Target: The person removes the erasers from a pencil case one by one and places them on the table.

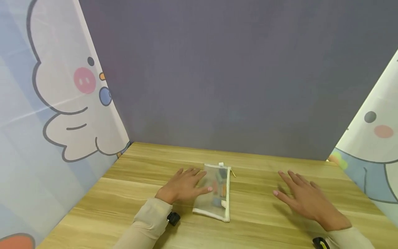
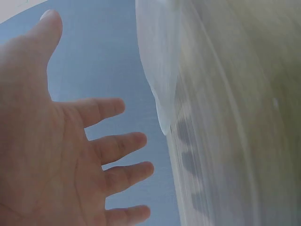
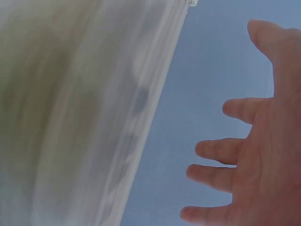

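Note:
A translucent zip pouch [image 1: 206,202] with white edging lies flat on the wooden table, with several small coloured items showing dimly through it. My left hand [image 1: 185,185] is spread above the pouch's left side; its thumb overlaps the pouch in the head view. In the left wrist view the left palm [image 2: 56,150] and straight fingers hold nothing, and a gap shows between them and the tabletop. Over the table to the right of the pouch is my right hand [image 1: 306,199], fingers spread, its shadow beneath. The right wrist view shows that palm [image 3: 268,160] holding nothing.
The wood-grain table [image 1: 261,221] ends at a plain grey panel [image 1: 224,76] at the back. Cloths with cartoon prints hang at the left [image 1: 62,90] and right [image 1: 367,145]. A small zip pull [image 1: 233,173] sticks out at the pouch's upper right corner.

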`<state>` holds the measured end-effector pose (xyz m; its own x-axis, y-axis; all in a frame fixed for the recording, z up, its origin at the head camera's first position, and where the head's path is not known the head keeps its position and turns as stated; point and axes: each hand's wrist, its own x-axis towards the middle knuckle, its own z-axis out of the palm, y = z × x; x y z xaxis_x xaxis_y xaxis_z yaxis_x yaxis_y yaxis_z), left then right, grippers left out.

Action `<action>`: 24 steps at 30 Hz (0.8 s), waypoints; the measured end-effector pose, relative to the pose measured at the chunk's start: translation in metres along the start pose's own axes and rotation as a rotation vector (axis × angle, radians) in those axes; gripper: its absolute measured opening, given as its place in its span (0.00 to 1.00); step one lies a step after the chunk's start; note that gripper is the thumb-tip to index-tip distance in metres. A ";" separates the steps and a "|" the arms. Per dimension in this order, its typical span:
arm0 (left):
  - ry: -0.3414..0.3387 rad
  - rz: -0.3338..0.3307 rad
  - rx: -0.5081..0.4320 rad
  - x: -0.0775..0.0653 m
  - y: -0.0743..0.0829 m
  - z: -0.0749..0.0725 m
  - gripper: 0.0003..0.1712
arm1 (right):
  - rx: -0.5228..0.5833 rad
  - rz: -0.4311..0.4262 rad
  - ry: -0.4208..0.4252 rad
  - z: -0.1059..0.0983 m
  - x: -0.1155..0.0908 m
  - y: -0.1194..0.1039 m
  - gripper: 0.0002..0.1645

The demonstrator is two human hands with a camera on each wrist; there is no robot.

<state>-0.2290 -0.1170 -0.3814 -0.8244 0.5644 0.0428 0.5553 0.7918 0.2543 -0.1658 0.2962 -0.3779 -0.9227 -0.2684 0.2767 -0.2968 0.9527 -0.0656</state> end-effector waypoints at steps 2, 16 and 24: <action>-0.004 -0.004 -0.003 0.002 0.002 0.000 0.48 | 0.009 -0.006 -0.002 0.001 0.002 -0.002 0.47; -0.013 0.053 0.018 0.023 0.018 0.007 0.40 | 0.107 -0.036 -0.028 0.006 0.007 -0.021 0.40; -0.049 0.073 -0.029 0.030 0.031 0.002 0.23 | 0.250 -0.041 -0.236 0.012 0.015 -0.036 0.42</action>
<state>-0.2369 -0.0749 -0.3746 -0.7749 0.6318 0.0154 0.6100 0.7414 0.2797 -0.1720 0.2557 -0.3827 -0.9314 -0.3595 0.0567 -0.3593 0.8837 -0.3001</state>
